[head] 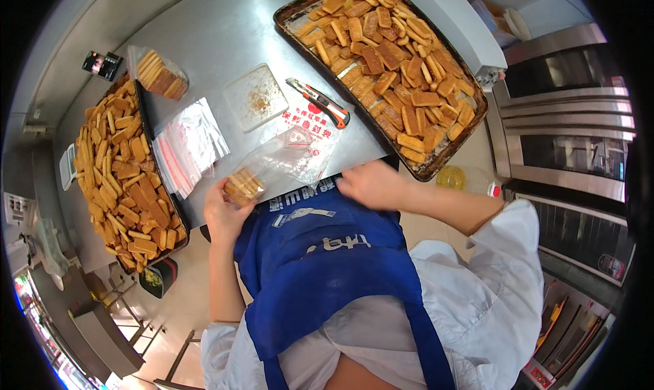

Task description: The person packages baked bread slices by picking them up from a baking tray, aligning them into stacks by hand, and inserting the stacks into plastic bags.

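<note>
My left hand (220, 211) grips the lower end of a clear plastic bag (286, 152) at the table's front edge. Several golden-brown biscuit sticks (244, 184) lie packed together in the bag's bottom, while its upper part stretches slack to the right. Blurred, my right hand (370, 185) hovers by the table edge in front of my blue apron (332, 267), apart from the bag. Its fingers are curled, and whether they hold anything is unclear. Beyond the held bag lies a plastic package with red print (319, 127), with an orange-and-black utility knife (322, 104) across it.
Dark baking trays heaped with biscuit sticks flank me, a left tray (166, 185) and a right tray (434, 171). On the steel table (214, 37) are flat zip bags (191, 142), a filled bag (159, 76), a crumb-strewn plastic container (255, 96) and a phone (102, 64). Ovens (562, 109) stand right.
</note>
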The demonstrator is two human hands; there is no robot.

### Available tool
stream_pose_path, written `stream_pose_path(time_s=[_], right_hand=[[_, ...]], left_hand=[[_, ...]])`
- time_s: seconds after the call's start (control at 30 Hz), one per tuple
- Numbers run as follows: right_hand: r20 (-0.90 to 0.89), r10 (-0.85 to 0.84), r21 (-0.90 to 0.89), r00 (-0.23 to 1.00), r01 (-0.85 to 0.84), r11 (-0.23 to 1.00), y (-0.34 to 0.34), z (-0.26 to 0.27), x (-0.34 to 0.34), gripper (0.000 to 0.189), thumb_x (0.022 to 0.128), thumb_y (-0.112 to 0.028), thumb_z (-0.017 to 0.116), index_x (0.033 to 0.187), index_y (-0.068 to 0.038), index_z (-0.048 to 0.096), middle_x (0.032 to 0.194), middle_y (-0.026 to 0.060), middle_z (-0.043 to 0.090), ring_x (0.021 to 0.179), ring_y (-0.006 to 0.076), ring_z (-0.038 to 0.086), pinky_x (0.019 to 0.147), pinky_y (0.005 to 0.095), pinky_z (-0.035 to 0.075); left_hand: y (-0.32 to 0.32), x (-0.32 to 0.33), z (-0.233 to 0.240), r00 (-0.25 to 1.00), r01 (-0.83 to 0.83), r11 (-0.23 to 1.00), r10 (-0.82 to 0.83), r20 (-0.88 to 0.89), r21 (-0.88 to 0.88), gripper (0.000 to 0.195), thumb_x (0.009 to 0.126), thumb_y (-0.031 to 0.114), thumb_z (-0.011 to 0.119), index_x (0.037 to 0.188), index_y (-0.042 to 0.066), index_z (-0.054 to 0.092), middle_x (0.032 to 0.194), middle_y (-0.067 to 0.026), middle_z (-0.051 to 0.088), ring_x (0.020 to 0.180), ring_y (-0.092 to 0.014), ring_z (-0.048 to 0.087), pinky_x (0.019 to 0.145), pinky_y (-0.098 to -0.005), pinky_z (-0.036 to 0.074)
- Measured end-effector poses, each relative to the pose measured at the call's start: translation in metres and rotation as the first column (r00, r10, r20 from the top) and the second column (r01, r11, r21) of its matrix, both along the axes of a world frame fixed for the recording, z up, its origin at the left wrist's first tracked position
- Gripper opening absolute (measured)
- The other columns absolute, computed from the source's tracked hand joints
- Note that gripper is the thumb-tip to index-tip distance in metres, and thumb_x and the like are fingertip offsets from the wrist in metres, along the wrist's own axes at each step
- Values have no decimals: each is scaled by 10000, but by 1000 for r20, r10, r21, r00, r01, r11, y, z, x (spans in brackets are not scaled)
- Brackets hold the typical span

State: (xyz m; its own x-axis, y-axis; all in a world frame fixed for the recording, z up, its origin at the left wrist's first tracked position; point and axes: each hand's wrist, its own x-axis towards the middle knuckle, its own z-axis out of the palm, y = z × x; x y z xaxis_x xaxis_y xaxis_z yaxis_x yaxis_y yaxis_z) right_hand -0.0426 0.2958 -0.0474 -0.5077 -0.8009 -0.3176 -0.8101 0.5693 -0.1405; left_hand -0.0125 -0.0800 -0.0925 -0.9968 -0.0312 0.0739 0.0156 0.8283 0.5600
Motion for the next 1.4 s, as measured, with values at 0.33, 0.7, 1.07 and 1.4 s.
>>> stream_pose_path(time_s=[0.33,0.7,1.07,1.4], right_hand=[[919,121,-373,375,730,572,-49,-26,-69,476,992,-312,656,1365,-21,607,1343,152,636,1267,234,581,1085,354,437],[909,-216,-391,357,910,-138,-14,-59,-60,191,979,-162,643,1097,-20,690,1022,20,689,967,90,611,870,252,475],[886,460,-345,61,750,564,-19,-39,-94,497,923,-188,679,1358,38,597,1454,164,566,1381,259,497,1184,388,338],[920,164,271,-355,882,386,-120,-83,-61,267,933,-204,732,1121,-18,688,844,-6,660,703,76,562,631,233,444]], left_hand=[[32,-17,27,991,110,988,-101,89,-110,671,648,260,904,1200,13,613,1127,-167,646,985,-358,666,825,-438,569],[50,-27,43,969,131,980,-95,230,-148,836,637,297,926,1353,25,591,1234,-135,603,1014,-337,674,847,-428,569],[44,-28,28,968,202,977,-188,167,-70,925,636,338,924,1428,59,535,1354,-136,600,1148,-326,652,920,-408,558],[51,-31,25,967,168,984,-152,203,-66,908,650,338,900,1441,90,529,1306,-116,615,1087,-315,677,880,-416,571]])
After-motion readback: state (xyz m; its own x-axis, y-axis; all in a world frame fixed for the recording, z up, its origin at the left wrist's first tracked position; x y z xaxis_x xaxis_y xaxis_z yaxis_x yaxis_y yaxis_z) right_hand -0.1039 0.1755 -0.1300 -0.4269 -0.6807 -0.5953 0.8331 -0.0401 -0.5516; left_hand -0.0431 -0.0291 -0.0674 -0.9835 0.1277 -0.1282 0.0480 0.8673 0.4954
